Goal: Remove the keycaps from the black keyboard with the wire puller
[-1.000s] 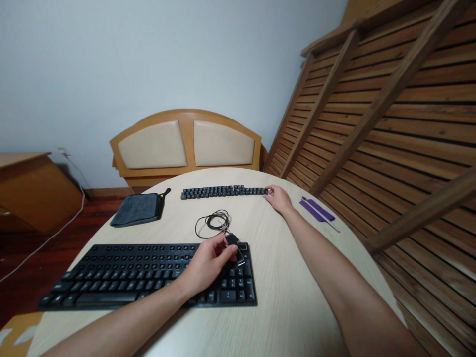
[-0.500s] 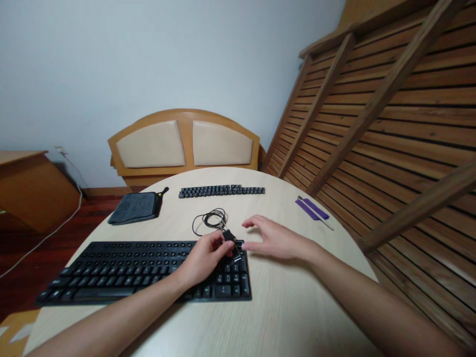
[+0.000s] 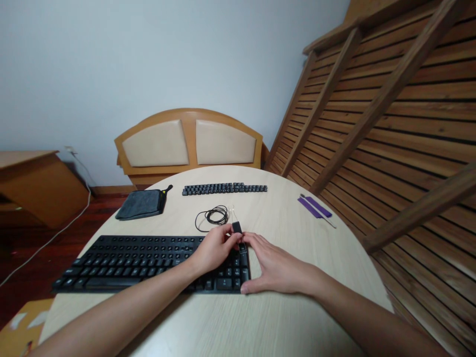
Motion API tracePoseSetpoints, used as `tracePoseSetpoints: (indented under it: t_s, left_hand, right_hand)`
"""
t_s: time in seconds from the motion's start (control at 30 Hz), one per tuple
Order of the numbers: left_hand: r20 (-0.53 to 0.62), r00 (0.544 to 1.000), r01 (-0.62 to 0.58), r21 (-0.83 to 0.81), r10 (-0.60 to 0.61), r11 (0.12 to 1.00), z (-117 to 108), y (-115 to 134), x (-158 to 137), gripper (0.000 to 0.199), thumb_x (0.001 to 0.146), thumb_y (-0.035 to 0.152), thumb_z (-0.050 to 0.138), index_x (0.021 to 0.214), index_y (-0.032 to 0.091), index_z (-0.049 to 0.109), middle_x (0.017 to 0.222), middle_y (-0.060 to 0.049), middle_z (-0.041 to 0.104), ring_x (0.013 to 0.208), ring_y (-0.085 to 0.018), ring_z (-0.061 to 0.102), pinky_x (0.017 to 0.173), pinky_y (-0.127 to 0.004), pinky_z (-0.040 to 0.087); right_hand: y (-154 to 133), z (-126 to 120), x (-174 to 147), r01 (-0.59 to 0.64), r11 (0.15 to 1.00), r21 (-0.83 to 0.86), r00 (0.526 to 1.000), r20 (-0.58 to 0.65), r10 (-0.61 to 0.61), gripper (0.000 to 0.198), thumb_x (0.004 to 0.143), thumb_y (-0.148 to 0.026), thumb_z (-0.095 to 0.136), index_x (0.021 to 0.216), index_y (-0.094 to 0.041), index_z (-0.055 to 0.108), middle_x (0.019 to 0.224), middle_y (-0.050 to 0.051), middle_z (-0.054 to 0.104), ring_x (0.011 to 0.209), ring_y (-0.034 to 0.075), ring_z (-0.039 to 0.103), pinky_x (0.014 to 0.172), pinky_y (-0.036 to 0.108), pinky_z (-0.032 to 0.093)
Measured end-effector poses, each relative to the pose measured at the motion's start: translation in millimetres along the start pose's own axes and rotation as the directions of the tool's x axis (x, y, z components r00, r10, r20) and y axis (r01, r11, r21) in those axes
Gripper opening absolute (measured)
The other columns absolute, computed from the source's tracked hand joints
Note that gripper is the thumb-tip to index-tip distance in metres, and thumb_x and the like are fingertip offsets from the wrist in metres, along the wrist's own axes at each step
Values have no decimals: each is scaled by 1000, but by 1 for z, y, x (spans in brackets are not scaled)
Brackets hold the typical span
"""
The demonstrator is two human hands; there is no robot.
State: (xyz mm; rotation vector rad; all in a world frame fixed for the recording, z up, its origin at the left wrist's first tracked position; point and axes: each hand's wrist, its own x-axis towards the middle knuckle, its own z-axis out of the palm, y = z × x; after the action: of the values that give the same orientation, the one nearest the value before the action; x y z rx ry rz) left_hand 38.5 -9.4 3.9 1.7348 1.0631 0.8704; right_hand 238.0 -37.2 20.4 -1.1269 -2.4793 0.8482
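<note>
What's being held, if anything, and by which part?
The left grip pinches a small wire tool near its black middle; whether the right grip also holds it, I can't tell.

The black keyboard (image 3: 148, 258) lies flat on the pale table (image 3: 260, 322), its long side turned to the person. In its upper rows I can see small sockets which look bare, while the lower rows carry their dark keys with pale marks. The key puller (image 3: 237, 227), a small black handle with thin wires coming out at both ends, is held slightly tilted over the keyboard's right end. Well behind, the loose keycaps (image 3: 223, 188) stand close together in one long, narrow band.
</note>
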Motion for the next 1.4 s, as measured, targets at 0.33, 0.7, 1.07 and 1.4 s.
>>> tracePoseSetpoints:
  t_s: [0.33,0.7,1.07,1.4]
  left_hand:
    - [-56,996,-65,-7,65,998,-1,-7,-5,24,92,36,53,76,18,56,66,3,56,61,-14,53,58,-23,42]
    - [0,987,-160,195,163,968,-2,-3,-10,25,93,34,54,81,16,65,71,-2,63,69,-17,55,62,-25,41]
    - [2,995,-100,81,101,992,-2,-4,-8,25,92,35,53,79,16,62,68,-1,60,65,-16,53,59,-24,39]
    - [11,996,-91,59,91,994,-2,-3,-10,27,92,35,54,73,16,58,66,0,58,63,-15,52,58,-24,38]
  right_hand:
    - [4,4,4,19,1000,-16,993,-120,-21,42,84,-42,67,119,-22,55,134,8,54,127,24,48,107,40,38]
    - [-1,1,3,-8,999,-47,992,-123,2,45,79,-44,72,114,-20,58,134,10,55,128,26,47,107,41,39]
    - [3,5,6,-25,996,85,985,-171,39,28,78,-38,75,98,-21,64,135,10,58,126,25,52,107,41,38]
    - [2,13,9,-116,980,159,961,-230,151,20,78,-34,74,88,-19,66,99,5,63,95,20,60,86,32,46]
